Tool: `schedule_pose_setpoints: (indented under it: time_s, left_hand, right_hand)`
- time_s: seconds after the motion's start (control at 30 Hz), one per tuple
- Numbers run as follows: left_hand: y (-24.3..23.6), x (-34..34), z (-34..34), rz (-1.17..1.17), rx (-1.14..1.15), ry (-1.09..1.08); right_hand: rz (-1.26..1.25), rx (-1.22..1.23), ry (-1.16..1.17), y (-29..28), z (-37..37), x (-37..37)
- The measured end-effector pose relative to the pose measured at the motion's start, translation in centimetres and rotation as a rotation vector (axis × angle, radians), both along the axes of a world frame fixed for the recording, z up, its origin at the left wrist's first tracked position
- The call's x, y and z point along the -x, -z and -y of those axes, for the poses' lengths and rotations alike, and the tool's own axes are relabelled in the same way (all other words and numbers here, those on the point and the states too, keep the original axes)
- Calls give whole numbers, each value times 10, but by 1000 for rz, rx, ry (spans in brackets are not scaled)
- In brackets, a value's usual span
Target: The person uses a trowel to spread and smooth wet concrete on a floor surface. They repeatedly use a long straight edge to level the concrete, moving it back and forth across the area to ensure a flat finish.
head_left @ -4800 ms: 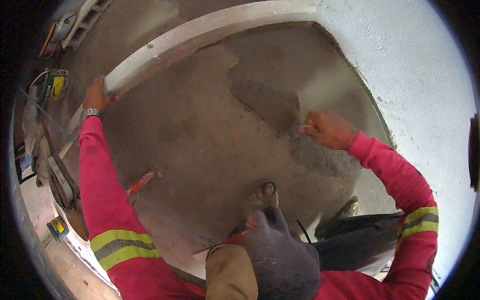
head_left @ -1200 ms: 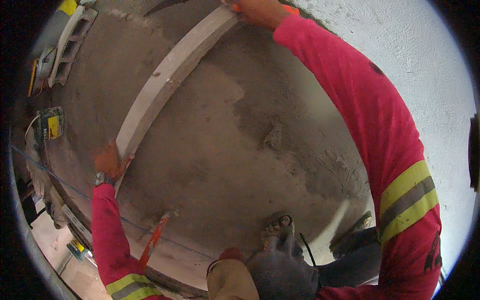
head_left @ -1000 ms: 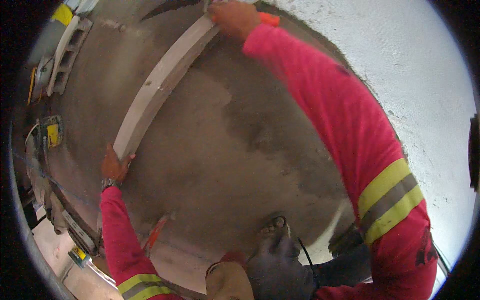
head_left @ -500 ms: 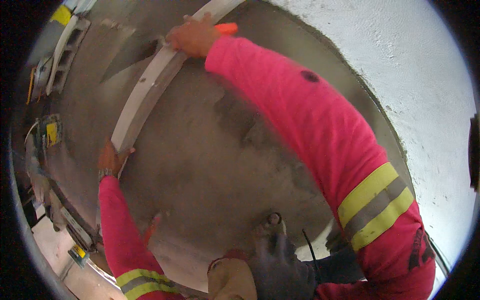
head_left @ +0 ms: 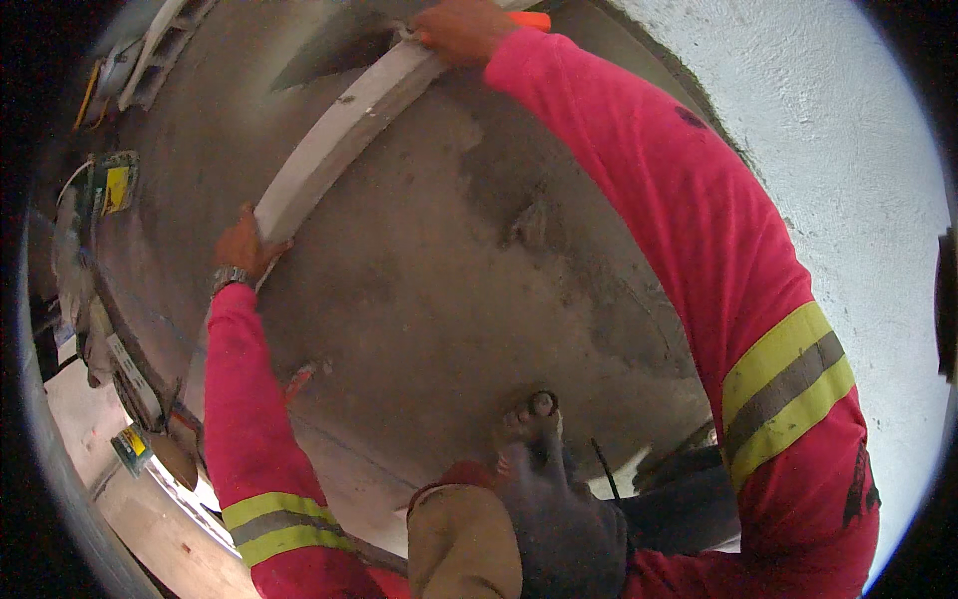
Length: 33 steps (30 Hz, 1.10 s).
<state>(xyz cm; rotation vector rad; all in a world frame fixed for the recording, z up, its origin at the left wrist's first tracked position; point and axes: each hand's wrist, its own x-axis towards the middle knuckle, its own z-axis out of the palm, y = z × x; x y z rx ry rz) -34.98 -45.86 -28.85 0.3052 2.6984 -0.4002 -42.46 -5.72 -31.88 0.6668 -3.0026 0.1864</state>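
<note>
A long, pale, straight-edged bar slants across the grey floor, bent to a curve by the lens. At its near end my left hand is closed around it, fingers on one side and thumb on the other. My right hand grips farther up the bar, close to the top edge of the picture. An orange handle sticks out behind that hand, and a dark pointed trowel blade shows on the other side. The right fingers are partly hidden.
Damp and dry patches mark the grey cement floor. A rough white wall borders the right side. Left lie a hollow block, a yellow-labelled container and other gear. My bare foot and a small orange-red object are nearer.
Both hands, with the bar and trowel, appear farther up and to the right in the picture. The surroundings at the left have also shifted, so the view itself moved. Both grips stay closed.
</note>
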Motion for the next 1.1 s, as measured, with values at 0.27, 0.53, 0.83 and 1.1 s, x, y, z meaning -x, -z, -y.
schedule_pose_setpoints:
  time_s: [0.27, 0.53, 0.83, 1.1]
  left_hand:
    - [-15, -27, -20, -15, -5, 31]
    - [-21, -50, -31, 39, 45, -40]
    - [-15, -72, -37, -8, 1, 39]
    - [-15, -96, -50, 19, -13, -13]
  right_hand:
    - [-125, 143, 30, -7, -17, -29]
    - [117, -166, 156, -44, -10, -69]
    - [-189, 2, 78, -12, -39, -92]
    - [42, -142, 107, -17, -40, -113]
